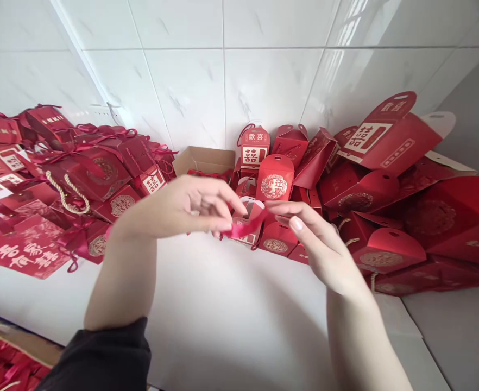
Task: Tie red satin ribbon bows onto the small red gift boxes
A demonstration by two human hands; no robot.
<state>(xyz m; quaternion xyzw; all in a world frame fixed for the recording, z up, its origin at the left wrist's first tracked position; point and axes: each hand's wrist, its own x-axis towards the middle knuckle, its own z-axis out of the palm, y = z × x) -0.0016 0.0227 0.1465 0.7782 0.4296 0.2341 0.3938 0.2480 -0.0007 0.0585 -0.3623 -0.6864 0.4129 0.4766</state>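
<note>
Ribbon (245, 225) — one, red — in the pinch of two hands, left hand (186, 209) and right hand (319, 241).

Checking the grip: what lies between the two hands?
In the head view, a short red ribbon, pinched by the left hand and the right hand, spans the gap; small red boxes stand behind it.

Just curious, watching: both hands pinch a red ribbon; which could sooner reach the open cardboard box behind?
Left, probably: the left hand is directly in front of the cardboard box, while the right hand is off to the side, across the red ribbon.
</note>
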